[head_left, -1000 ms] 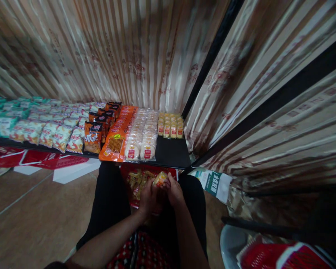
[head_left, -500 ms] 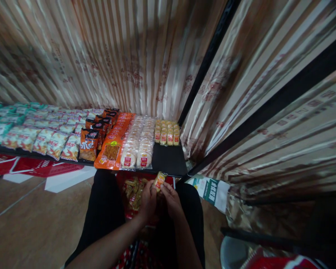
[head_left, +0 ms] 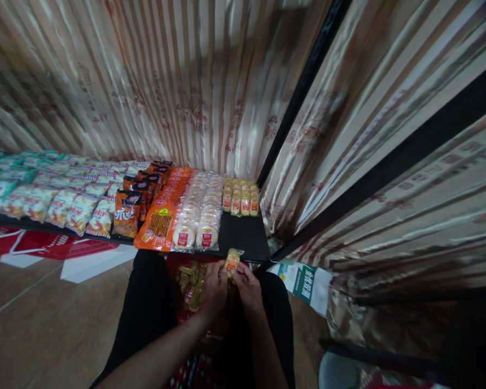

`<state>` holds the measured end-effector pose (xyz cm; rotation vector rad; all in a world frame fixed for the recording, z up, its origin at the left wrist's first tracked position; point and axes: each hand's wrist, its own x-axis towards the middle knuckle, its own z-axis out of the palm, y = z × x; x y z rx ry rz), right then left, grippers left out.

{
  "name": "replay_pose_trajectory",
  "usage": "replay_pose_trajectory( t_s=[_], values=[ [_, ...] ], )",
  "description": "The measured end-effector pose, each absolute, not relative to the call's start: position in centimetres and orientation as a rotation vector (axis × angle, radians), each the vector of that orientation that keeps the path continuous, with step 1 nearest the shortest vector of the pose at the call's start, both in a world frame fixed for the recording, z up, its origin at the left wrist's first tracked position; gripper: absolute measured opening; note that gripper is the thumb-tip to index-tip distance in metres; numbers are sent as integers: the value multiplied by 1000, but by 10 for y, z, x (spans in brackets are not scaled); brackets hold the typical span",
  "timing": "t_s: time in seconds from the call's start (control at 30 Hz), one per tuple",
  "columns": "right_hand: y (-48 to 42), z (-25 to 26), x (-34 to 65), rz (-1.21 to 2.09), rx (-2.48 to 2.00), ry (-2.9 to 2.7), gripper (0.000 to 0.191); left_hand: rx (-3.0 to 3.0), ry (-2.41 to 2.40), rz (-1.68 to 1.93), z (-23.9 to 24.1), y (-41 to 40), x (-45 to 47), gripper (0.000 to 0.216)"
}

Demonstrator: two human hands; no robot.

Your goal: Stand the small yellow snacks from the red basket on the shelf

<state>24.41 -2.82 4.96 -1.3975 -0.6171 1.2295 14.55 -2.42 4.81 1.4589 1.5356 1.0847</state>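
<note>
Between my two hands is a small yellow snack packet (head_left: 232,261) with a red and orange label, near the front edge of the black shelf (head_left: 243,237). My left hand (head_left: 215,286) grips it from the left, fingers closed. From the right, the fingers of my right hand (head_left: 246,286) pinch its lower side. Below, between my knees, a red bag (head_left: 180,305) holds several similar gold packets (head_left: 190,283), partly hidden by my left hand. Rows of matching yellow packets (head_left: 240,202) stand at the shelf's back right corner.
Left along the shelf are round white crackers in clear wrap (head_left: 194,216), orange stick-snack bags (head_left: 157,221), orange-black bags (head_left: 126,213), white bags (head_left: 71,208) and green bags (head_left: 2,189). Black frame bars (head_left: 299,97) and a striped curtain (head_left: 210,81) enclose the shelf.
The packet stays in both hands, with little change in grip. The view has shifted slightly, so the shelf sits a little lower.
</note>
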Motion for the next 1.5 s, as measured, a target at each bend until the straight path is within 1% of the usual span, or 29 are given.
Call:
replay_pose_trajectory(
  t_s=[0.17,0.33,0.57,0.73,0.97,1.2,1.5],
  values=[
    [-26,55,243,1186,-1394,-612,39,1404,1542,1138,47,-17,149,27],
    [-25,53,244,1162,-1421,-640,37,1443,1541,1102,54,-17,150,19],
    [-14,49,247,949,-1512,-737,39,1545,1525,1116,65,-9,151,31],
    [0,55,249,849,-1583,-828,39,1645,1586,1043,73,4,154,33],
    [24,61,250,814,-1592,-833,38,1608,1599,1043,73,25,165,31],
    [42,47,255,754,-1608,-830,38,1514,1584,1075,67,41,178,30],
    [62,43,255,825,-1498,-828,35,1452,1629,1055,57,60,187,43]
  ],
)
